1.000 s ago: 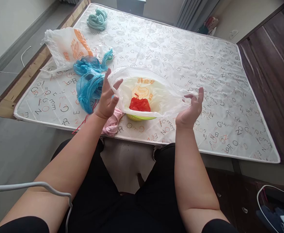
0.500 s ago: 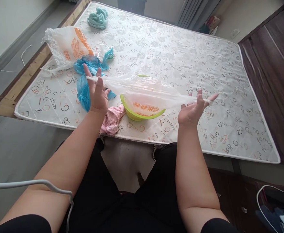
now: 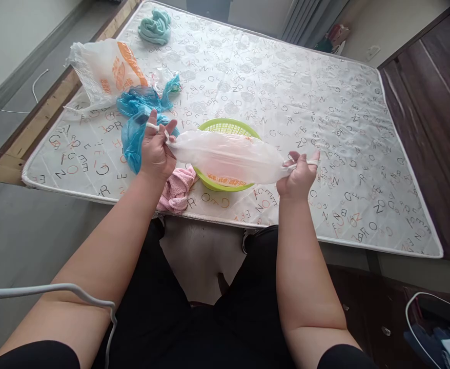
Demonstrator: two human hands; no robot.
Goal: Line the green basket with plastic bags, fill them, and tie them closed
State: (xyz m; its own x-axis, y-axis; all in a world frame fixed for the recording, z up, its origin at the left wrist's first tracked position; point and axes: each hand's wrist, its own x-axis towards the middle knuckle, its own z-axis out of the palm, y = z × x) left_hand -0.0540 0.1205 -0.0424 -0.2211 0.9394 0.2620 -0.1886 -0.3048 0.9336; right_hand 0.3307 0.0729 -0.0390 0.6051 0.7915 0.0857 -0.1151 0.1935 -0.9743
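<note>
A white plastic bag (image 3: 228,154) with orange print stretches sideways between my hands. One twisted end loops around the fingers of my left hand (image 3: 158,151), which are partly curled. The other end is wound over the fingers of my right hand (image 3: 298,171), also curled. Under the bag stands a lime-green basket (image 3: 227,125) with a mesh wall; the bag hides most of its inside. Just below my left hand lies a crumpled pink cloth (image 3: 178,190). Behind that hand is a crumpled blue plastic bag (image 3: 133,143).
A mattress (image 3: 348,128) printed with letters bears everything. Another white plastic bag (image 3: 105,72) with orange print lies at the left, and a teal cloth (image 3: 155,26) is bunched at the far left. A white cable (image 3: 48,291) crosses my left forearm.
My hands have come closer together, so the bag between them hangs fuller and less taut. My fingers have curled more, and more of the basket's back rim shows.
</note>
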